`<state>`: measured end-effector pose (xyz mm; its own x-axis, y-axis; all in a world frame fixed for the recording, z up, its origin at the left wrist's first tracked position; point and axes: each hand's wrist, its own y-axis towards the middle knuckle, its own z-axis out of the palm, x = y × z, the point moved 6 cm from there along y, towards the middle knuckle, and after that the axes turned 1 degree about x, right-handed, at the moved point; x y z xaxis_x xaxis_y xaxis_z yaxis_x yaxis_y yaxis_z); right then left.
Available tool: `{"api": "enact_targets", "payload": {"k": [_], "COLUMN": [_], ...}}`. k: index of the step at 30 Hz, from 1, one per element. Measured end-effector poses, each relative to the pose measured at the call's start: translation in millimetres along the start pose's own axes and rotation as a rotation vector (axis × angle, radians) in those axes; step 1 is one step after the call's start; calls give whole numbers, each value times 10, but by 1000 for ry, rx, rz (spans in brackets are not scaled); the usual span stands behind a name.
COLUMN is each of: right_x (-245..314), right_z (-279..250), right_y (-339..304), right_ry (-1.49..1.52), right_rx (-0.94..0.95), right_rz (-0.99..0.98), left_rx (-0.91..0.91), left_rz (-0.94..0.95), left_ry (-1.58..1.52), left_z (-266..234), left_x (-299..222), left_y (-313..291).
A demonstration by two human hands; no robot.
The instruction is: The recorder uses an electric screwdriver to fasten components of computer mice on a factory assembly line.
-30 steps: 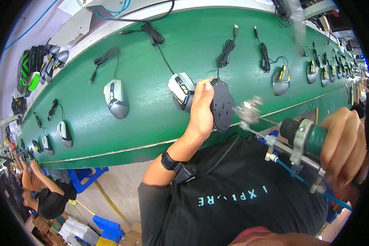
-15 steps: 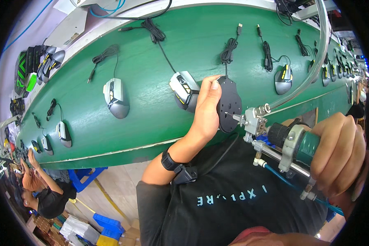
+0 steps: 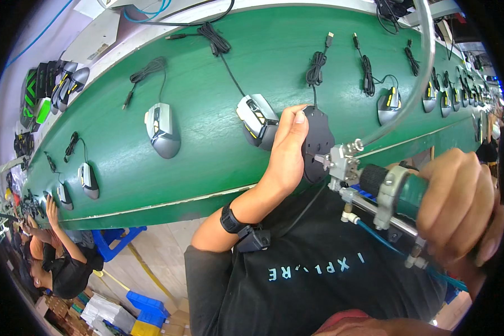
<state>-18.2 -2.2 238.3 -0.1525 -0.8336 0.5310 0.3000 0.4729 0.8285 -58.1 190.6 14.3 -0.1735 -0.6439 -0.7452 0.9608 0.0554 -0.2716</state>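
Note:
My left hand (image 3: 288, 148) is wrapped around a dark computer mouse (image 3: 321, 134), tilted up with its flat underside and screw holes facing the tool. The mouse's bundled cable (image 3: 315, 70) lies on the green belt beyond it. At the right, my right hand (image 3: 456, 207) grips a power screwdriver (image 3: 411, 193) with a green body and a metal screw-feed head. Its tip (image 3: 316, 157) points left at the underside of the mouse; whether it touches a screw I cannot tell. A silver-and-black mouse (image 3: 257, 117) lies just left of my left hand.
More mice lie spaced along the green conveyor belt (image 3: 207, 157), including a silver one (image 3: 163, 131) and one at right (image 3: 388, 106). A clear feed hose (image 3: 414, 95) arches over the belt. At far left, a co-worker's hand (image 3: 52, 211) reaches to the belt edge.
The mice on the belt have shifted slightly right. The held mouse and my left hand moved a little right too, while the screwdriver tilted slightly left. The co-worker's hand moved right along the belt edge.

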Motion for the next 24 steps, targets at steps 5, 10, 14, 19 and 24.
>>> {"api": "enact_targets", "payload": {"k": [5, 10, 14, 19, 24], "right_x": [210, -223, 42, -50, -56], "right_z": [-87, 194, 24, -27, 90], "right_y": [150, 467, 350, 331, 283], "right_ry": [152, -156, -17, 126, -177], "right_rx": [371, -201, -50, 89, -185], "right_rz": [-36, 141, 46, -18, -2], "left_rx": [-39, -33, 30, -72, -69], "left_rz": [-31, -117, -132, -98, -113], "left_ry": [-15, -108, -137, 188, 120], "left_z": [-102, -10, 120, 28, 176], "left_x": [16, -14, 48, 18, 38], "left_y": [64, 85, 106, 137, 242]}}
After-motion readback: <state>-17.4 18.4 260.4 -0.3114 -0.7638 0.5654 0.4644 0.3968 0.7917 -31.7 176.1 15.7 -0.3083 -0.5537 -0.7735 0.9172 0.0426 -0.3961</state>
